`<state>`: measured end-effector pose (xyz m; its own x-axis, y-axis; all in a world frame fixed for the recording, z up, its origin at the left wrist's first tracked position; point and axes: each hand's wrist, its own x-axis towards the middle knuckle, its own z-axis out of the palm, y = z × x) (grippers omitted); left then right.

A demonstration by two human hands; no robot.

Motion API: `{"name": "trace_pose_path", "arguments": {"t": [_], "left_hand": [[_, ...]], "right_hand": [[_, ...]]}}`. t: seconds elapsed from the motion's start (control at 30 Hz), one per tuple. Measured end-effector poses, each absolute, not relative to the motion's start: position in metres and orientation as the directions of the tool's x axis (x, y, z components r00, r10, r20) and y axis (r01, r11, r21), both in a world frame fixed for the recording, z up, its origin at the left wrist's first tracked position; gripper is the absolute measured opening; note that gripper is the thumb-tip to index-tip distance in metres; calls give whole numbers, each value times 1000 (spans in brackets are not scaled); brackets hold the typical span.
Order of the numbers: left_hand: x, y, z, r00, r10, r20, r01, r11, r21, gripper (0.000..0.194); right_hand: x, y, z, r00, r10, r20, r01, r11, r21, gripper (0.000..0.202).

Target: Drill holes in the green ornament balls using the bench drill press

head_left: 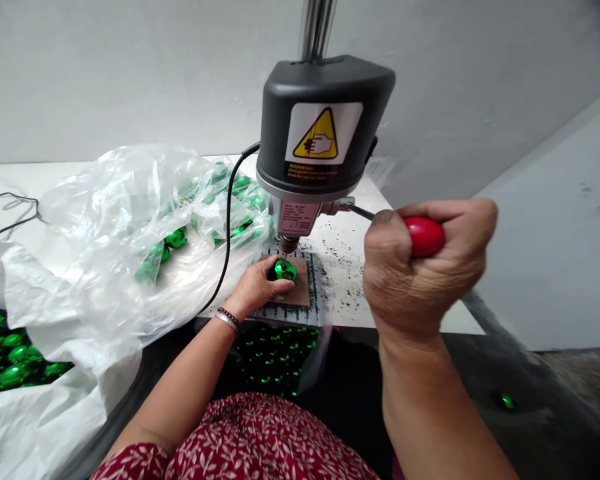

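With thumb and fingers around its sides, my left hand [261,285] grips a shiny green ball [285,269] on a brown board [301,283]. The bit of a drill press [325,127] comes down to the ball's top; whether it has entered the ball I cannot tell. My right hand [427,267] is wrapped round the red knob [427,236] of the press's feed lever [361,212], to the right of the machine. Beneath the board lies a grey slotted base [316,316].
Clear plastic bags [130,200] with green balls [176,237] spread over the white table [347,250]'s left side. Dark shavings surround the base. A black cable [229,220] hangs beside the press. More green balls [15,353] fill a white sack [65,393]; one ball [507,401] lies on the floor.
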<state>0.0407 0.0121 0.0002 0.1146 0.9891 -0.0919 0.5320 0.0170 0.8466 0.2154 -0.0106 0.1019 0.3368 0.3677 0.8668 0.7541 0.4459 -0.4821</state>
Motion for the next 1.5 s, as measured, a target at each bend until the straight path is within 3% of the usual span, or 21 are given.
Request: {"name": "trace_pose_path", "arguments": {"t": [0.67, 1.1, 1.3, 1.5], "left_hand": [[40, 9, -6, 157, 986, -57, 516, -33, 856, 40], [40, 10, -10, 140, 988, -63, 528, -20, 849, 49], [40, 9, -8, 136, 988, -68, 544, -17, 839, 49], [34, -10, -6, 120, 993, 5, 490, -63, 869, 50]], "right_hand": [[213, -17, 66, 388, 309, 869, 738, 461, -493, 19], [209, -20, 44, 394, 294, 871, 702, 515, -491, 21], [213, 1, 88, 421, 258, 870, 706, 510, -492, 23], [214, 22, 134, 455, 405, 793, 654, 453, -606, 19]]}}
